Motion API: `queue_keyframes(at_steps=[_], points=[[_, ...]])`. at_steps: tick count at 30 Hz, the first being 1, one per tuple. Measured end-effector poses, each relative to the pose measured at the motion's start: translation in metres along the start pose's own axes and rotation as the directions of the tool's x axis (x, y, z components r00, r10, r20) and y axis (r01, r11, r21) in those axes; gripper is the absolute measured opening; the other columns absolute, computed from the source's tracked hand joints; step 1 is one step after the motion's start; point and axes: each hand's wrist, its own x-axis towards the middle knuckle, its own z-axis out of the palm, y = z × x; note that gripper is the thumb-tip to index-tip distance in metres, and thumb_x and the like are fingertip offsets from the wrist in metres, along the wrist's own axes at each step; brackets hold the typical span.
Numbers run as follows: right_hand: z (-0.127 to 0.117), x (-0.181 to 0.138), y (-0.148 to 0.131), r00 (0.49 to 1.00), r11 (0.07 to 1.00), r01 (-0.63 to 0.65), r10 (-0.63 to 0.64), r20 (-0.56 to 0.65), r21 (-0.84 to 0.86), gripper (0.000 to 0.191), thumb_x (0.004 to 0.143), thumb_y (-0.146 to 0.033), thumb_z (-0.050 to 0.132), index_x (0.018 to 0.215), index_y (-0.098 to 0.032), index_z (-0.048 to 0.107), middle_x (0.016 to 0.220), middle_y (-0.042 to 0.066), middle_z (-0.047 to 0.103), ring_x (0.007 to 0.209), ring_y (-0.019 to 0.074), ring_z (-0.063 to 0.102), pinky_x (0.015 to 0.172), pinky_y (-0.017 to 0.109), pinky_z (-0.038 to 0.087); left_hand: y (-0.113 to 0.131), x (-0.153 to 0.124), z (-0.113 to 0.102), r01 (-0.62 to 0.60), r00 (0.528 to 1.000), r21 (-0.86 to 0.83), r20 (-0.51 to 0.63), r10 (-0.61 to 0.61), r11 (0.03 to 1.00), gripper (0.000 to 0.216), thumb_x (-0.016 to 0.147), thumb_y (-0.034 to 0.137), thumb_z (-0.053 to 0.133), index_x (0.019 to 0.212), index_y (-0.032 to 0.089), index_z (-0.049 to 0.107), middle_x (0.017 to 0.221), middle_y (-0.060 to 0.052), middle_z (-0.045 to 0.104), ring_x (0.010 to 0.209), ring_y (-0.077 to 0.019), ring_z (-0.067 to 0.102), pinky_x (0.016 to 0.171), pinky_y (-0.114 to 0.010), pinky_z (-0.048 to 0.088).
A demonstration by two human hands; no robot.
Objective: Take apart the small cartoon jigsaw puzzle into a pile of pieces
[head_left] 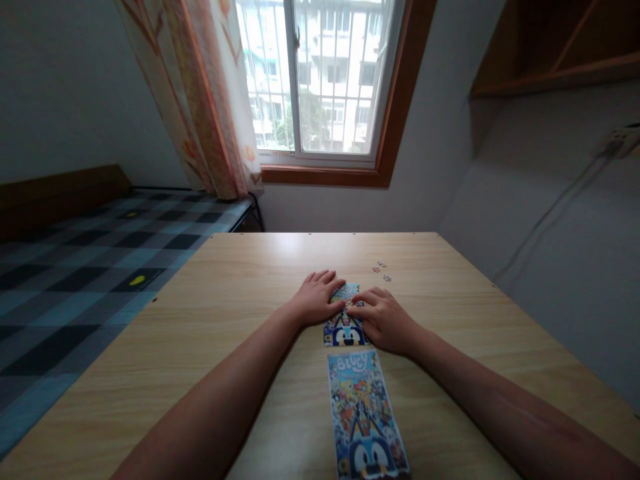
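Note:
A small, partly built jigsaw puzzle (344, 328) with a blue cartoon dog lies in the middle of the wooden table (210, 320). My left hand (316, 297) rests flat on its left edge, fingers stretched out. My right hand (384, 319) presses on its right side, fingers curled and pointing left onto the pieces. Nearer to me lies a printed reference picture (365, 413) of the same cartoon design. A few loose puzzle pieces (381, 270) sit beyond my right hand.
A bed with a checked cover (75, 273) stands to the left of the table. A window (320, 80) with a curtain (200, 100) is straight ahead. A wall with a cable (550, 207) runs along the table's right side; a wooden shelf (560, 47) hangs above.

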Motion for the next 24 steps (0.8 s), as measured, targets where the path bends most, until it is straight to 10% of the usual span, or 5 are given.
queue_keyframes(at_steps=[10, 19, 24], points=[[-0.004, -0.003, 0.019, 0.874, 0.964, -0.185, 0.252, -0.416, 0.193, 0.039, 0.084, -0.007, 0.049, 0.111, -0.022, 0.072, 0.103, 0.006, 0.068, 0.101, 0.0225, 0.057, 0.092, 0.041, 0.047, -0.001, 0.001, 0.001, 0.001, 0.999, 0.025, 0.037, -0.002, 1.000, 0.076, 0.087, 0.069, 0.048, 0.150, 0.028, 0.040, 0.161, -0.010, 0.029, 0.148, -0.0329, 0.026, 0.120, -0.052, 0.019], [0.003, -0.003, 0.035, 0.745, 0.888, -0.332, 0.454, -0.488, 0.320, 0.042, 0.077, -0.009, 0.047, 0.109, -0.021, 0.071, 0.099, 0.005, 0.070, 0.100, 0.0224, 0.059, 0.094, 0.041, 0.047, 0.001, 0.001, -0.002, 0.028, 0.997, -0.002, 0.072, -0.028, 1.000, 0.070, 0.094, 0.065, 0.034, 0.153, 0.027, 0.034, 0.162, -0.009, 0.027, 0.150, -0.0284, 0.022, 0.122, -0.051, 0.015], [0.006, -0.009, 0.054, 0.586, 0.789, -0.463, 0.614, -0.529, 0.404, 0.050, 0.076, -0.016, 0.048, 0.123, -0.019, 0.063, 0.105, 0.008, 0.069, 0.100, 0.0249, 0.059, 0.093, 0.044, 0.047, -0.008, 0.007, -0.002, 0.132, 0.988, -0.105, -0.061, -0.139, 0.986, 0.060, 0.101, 0.047, 0.023, 0.149, 0.017, 0.043, 0.155, -0.011, 0.041, 0.145, -0.0216, 0.034, 0.120, -0.039, 0.025]])
